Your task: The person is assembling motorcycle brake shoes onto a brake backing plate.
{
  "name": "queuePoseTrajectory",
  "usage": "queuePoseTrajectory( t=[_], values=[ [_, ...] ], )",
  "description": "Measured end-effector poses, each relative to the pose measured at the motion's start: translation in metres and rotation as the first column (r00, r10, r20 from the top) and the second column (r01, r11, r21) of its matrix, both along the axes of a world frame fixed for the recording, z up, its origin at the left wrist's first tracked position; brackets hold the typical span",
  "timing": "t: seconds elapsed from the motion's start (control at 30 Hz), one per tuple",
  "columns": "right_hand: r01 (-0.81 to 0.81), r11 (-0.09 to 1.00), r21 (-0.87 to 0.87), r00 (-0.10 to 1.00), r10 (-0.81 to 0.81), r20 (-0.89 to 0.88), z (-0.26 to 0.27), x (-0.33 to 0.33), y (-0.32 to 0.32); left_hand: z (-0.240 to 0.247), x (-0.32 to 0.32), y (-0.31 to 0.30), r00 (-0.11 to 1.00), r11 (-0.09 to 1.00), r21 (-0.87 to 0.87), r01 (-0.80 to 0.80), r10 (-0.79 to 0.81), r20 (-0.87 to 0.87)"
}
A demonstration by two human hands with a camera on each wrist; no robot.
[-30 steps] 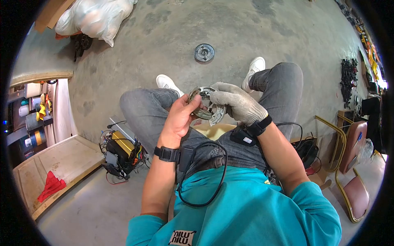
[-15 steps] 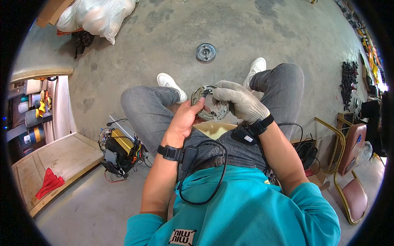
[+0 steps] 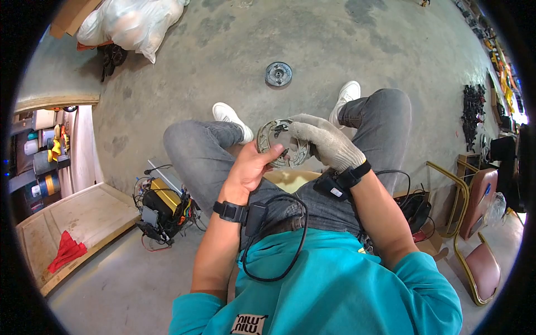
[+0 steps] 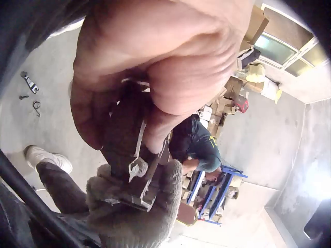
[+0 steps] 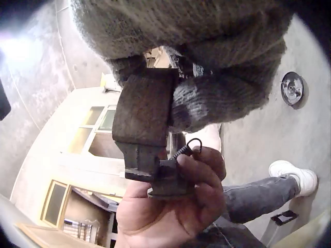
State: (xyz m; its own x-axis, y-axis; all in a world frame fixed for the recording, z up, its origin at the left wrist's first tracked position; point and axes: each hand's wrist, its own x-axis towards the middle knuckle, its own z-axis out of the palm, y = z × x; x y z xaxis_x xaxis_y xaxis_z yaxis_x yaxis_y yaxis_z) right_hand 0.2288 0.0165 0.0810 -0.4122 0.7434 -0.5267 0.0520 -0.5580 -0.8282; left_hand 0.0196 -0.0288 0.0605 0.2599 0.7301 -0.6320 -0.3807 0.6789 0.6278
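A pair of curved brake shoes [image 3: 265, 137], set together as a ring, is held above the lap. My bare left hand [image 3: 250, 167] grips the left shoe, its thumb across the lower inner edge. On the right, my right hand [image 3: 328, 142] in a knitted glove grips the other shoe. A small coil spring [image 5: 182, 151] with a hooked end shows beside the left fingers in the right wrist view. Dark lining [image 5: 142, 106] covers the shoe's outer face there. In the left wrist view, the gloved hand [image 4: 132, 222] is below the shoe ends.
A round metal brake plate [image 3: 278, 74] lies on the concrete floor beyond the feet. Wired equipment [image 3: 162, 206] stands at the left, near a wooden panel with a red cloth [image 3: 68, 251]. Chairs [image 3: 481, 262] are at the right. Another person [image 4: 199, 147] appears in the left wrist view.
The brake shoes have turned to show more of their ring face to the head camera. My left thumb has shifted from the upper part to the lower inner edge. The right hand keeps its grip.
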Motion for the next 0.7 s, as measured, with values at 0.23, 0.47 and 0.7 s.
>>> queuePoseTrajectory(
  t=[0.23, 0.47, 0.7],
  values=[
    [-0.016, 1.0, -0.015, 0.995, 0.014, -0.094, 0.007, -0.005, -0.001, -0.027, -0.014, -0.002, 0.992, 0.992, 0.008, 0.125, -0.125, -0.018],
    [-0.068, 0.997, -0.04, 0.996, 0.066, -0.055, 0.016, -0.002, 0.002, -0.024, -0.013, -0.002, 0.997, 0.997, -0.041, 0.069, -0.071, -0.03],
    [-0.011, 0.998, -0.067, 1.0, 0.009, -0.026, -0.001, -0.001, -0.001, -0.023, -0.014, -0.004, 0.995, 0.995, -0.092, 0.029, -0.02, 0.1]
  ],
)
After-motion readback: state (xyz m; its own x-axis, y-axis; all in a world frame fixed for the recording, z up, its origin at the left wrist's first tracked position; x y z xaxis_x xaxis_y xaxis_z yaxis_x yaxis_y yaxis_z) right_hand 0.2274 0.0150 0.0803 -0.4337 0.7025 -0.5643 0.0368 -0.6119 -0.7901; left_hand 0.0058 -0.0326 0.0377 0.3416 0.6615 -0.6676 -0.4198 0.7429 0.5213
